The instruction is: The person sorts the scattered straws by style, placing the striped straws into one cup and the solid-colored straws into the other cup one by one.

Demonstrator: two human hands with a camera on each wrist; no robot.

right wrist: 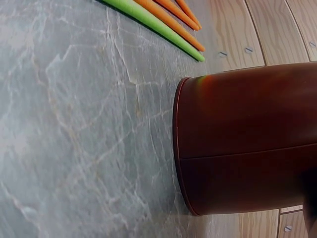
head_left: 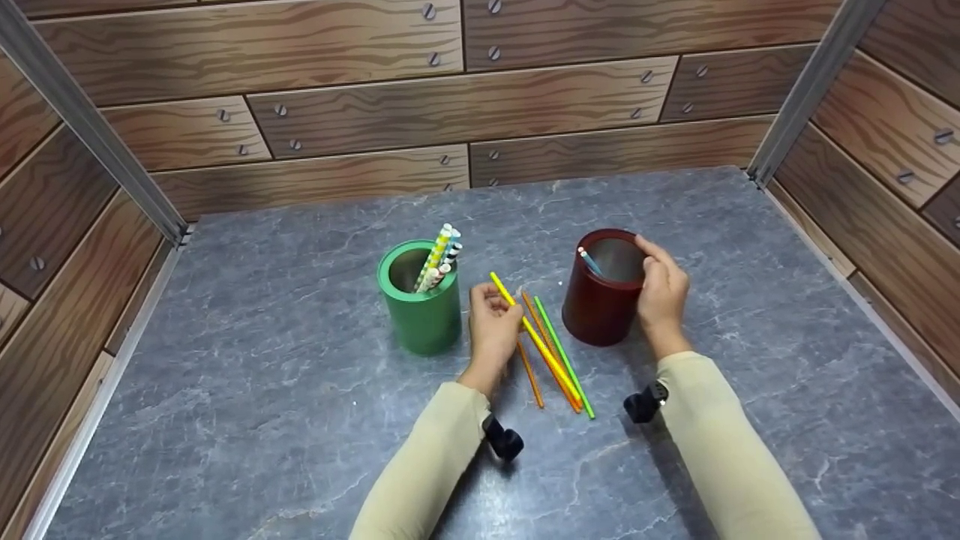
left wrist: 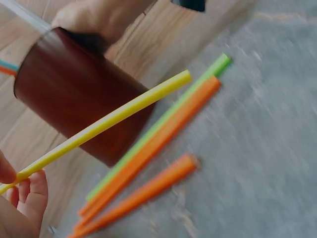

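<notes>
My left hand [head_left: 495,326] pinches a yellow straw [head_left: 551,356] between thumb and fingers, its lower end tilted toward me. In the left wrist view the yellow straw [left wrist: 104,124] stands out above the others. Beneath and beside it on the table lie a green straw [head_left: 566,358] and several orange straws [head_left: 531,375]. My right hand [head_left: 664,292] grips a dark red can [head_left: 600,307] at its right side, fingertips at the rim. The can stands upright with a blue straw [head_left: 591,262] leaning inside. The right wrist view shows mostly the dark red can's wall [right wrist: 247,139].
A green can [head_left: 424,322] stands left of my left hand, holding several patterned straws [head_left: 439,259]. The grey marbled tabletop [head_left: 262,360] is bounded by wood-patterned walls [head_left: 360,112] at the back and both sides.
</notes>
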